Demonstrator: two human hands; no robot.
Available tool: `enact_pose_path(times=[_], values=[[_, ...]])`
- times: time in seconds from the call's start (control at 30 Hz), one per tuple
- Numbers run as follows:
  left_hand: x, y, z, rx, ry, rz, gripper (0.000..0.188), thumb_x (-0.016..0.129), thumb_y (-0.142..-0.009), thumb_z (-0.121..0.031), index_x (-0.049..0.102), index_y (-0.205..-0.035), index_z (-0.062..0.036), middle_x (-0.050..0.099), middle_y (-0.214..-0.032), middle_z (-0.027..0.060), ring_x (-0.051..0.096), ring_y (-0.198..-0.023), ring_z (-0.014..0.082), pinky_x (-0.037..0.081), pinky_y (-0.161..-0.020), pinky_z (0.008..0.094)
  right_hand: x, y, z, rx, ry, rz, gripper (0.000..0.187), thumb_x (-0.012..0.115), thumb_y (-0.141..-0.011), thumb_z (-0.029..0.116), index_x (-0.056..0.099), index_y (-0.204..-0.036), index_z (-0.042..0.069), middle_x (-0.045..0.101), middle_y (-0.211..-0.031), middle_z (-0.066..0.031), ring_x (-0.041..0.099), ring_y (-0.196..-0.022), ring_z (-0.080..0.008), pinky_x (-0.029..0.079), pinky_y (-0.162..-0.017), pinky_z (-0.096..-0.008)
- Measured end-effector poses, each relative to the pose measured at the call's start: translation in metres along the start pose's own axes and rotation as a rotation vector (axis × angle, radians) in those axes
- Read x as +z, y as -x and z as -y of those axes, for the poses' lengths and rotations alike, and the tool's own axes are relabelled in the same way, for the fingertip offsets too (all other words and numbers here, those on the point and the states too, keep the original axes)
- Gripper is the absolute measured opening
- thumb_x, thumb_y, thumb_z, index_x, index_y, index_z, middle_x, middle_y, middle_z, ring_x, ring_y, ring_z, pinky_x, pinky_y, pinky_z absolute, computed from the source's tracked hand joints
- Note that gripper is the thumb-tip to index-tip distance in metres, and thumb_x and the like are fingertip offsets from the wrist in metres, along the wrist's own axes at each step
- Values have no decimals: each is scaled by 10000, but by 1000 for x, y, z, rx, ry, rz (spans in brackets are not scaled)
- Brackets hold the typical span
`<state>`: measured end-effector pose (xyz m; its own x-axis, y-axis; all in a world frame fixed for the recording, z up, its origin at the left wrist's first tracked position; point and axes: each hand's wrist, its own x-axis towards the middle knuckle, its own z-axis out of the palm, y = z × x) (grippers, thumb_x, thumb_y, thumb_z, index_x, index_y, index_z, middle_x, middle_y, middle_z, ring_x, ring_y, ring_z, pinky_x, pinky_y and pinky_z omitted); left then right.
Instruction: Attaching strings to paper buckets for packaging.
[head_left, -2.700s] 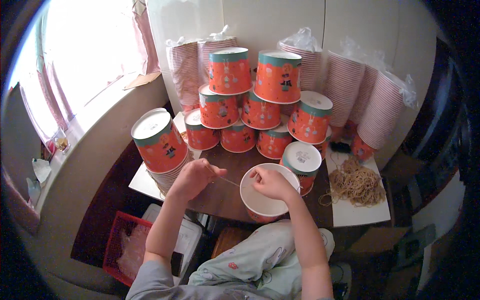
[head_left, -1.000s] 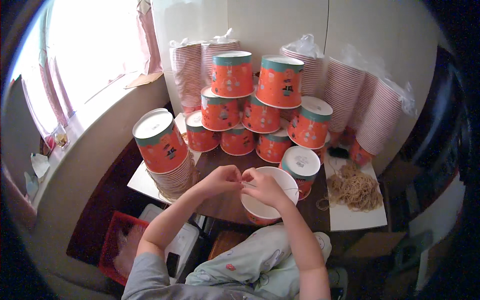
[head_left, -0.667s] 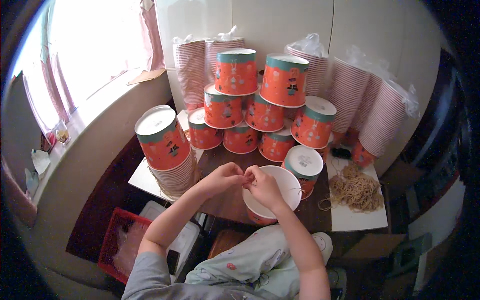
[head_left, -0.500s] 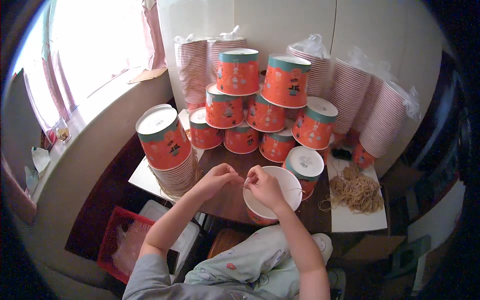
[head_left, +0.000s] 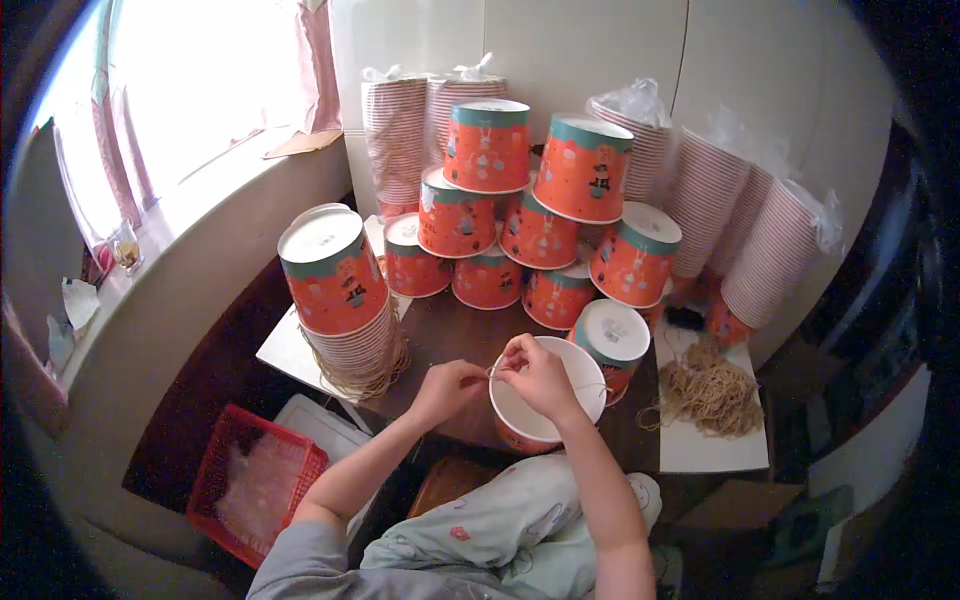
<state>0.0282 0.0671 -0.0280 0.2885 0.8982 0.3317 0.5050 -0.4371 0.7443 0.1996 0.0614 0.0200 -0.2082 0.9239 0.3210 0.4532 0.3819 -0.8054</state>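
An open paper bucket, white inside and orange outside, stands upright at the near edge of the table. A thin cord runs across its mouth to the right side of the rim. At the left side of the rim my left hand pinches the cord's end between thumb and fingertips. My right hand is over the bucket's mouth, its fingers closed on the same cord end, almost touching the left fingertips. The fingers hide the exact spot where cord and bucket wall meet.
Upside-down orange buckets are piled behind, one bucket close at the right. A tall nested stack stands left. Tan cords lie heaped on a white board. Bagged bucket stacks line the wall. A red basket sits low left.
My left hand has come down and right to the rim, its fingers now pinched together beside my right fingertips. My right hand stays at the rim. The view has shifted slightly.
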Motion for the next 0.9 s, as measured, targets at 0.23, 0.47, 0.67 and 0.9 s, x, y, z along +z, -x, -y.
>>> enact_pose_path(times=[0.23, 0.47, 0.67, 0.9], values=[[-10, 1, -21, 72, 3, -166, 174, 591, -721, -83, 628, -885, -41, 627, -812, 117, 621, -720, 222, 484, -636, 280, 0, 1, -3, 6, -18, -4, 243, 650, -677, 80, 491, -856, 45, 602, -727, -69, 603, -682, -189, 475, -633, -305], [-6, -7, -23, 76, 164, -107, 165, 582, -732, -56, 622, -889, -26, 631, -810, 118, 618, -718, 166, 484, -645, 259, 1, 1, -6, 4, -34, -10, 255, 656, -679, 82, 484, -864, 48, 605, -726, -69, 607, -685, -186, 476, -630, -307], [-2, -7, -13, -16, 434, -40, 187, 574, -758, -81, 606, -911, 21, 638, -814, 105, 587, -747, 112, 467, -685, 239, 1, 1, -5, -6, -29, -35, 259, 659, -686, 93, 478, -867, 51, 610, -737, -80, 611, -695, -207, 474, -624, -316], [-8, -7, -26, -59, 324, 6, 179, 580, -766, -84, 609, -892, 41, 636, -807, 86, 575, -748, 108, 460, -690, 235, 2, 0, -4, 4, 36, -25, 244, 648, -706, 68, 442, -827, 24, 609, -731, -66, 607, -696, -143, 475, -628, -263]])
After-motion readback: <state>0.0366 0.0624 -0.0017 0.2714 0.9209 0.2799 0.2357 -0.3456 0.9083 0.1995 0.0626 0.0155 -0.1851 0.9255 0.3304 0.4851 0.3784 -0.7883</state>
